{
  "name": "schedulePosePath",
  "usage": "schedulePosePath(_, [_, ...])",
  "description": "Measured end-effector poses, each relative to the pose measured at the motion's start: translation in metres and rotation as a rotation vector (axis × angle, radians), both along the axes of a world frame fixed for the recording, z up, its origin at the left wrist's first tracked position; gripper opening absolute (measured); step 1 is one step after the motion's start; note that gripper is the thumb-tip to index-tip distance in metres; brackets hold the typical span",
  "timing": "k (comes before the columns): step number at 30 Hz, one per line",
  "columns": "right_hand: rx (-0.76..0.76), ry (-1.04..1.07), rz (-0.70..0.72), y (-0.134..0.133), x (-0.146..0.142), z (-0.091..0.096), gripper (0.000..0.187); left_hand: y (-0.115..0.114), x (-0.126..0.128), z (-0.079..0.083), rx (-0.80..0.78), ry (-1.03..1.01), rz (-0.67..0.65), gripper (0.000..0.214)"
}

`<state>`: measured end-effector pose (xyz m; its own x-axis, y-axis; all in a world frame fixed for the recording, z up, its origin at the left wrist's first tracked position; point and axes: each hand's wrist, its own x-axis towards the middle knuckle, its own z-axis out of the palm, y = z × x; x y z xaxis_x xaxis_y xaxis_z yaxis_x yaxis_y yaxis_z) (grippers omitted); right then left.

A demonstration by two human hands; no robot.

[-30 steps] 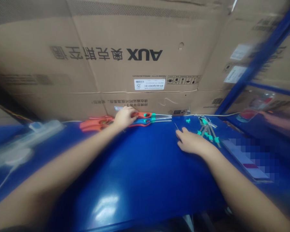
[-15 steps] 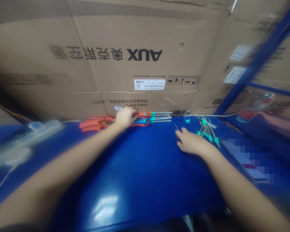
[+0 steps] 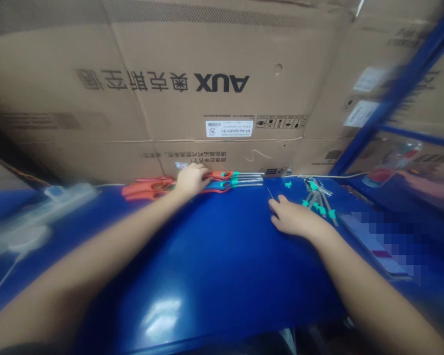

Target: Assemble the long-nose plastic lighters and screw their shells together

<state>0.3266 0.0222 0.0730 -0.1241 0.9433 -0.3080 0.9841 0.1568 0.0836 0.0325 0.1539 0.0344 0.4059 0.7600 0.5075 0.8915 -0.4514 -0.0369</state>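
The frame is filled across its lower half by a glossy blue tabletop (image 3: 222, 266), on which a bright reflection (image 3: 161, 315) is cast at lower center. The upper half is walled by brown cardboard (image 3: 170, 44), printed upside down with "AUX" and marked with a white label (image 3: 229, 129); at right it is crossed by a blue post (image 3: 410, 64). At center, a row of orange and blue handled tools (image 3: 146, 189) with metal tubes is laid along the cardboard's foot and covered partly by the left hand (image 3: 192, 180); whether its fingers are closed around any of them cannot be made out. Right of center, a thin metal pin (image 3: 270, 193) is pinched in the fingers of the right hand (image 3: 292, 217). Beside that hand, loose metal pieces with green parts (image 3: 320, 202) are heaped. A white power strip (image 3: 74, 197) is placed at left, and a bottle (image 3: 387, 162), blurred, is seen at far right.
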Motion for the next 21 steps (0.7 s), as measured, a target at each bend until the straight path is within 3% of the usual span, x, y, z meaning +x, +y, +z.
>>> schedulePosePath(21, [0.006,0.003,0.005,0.0,-0.0003,0.0009,0.034,-0.0053,-0.001,0.0015,0.032,0.029,0.02,0.03])
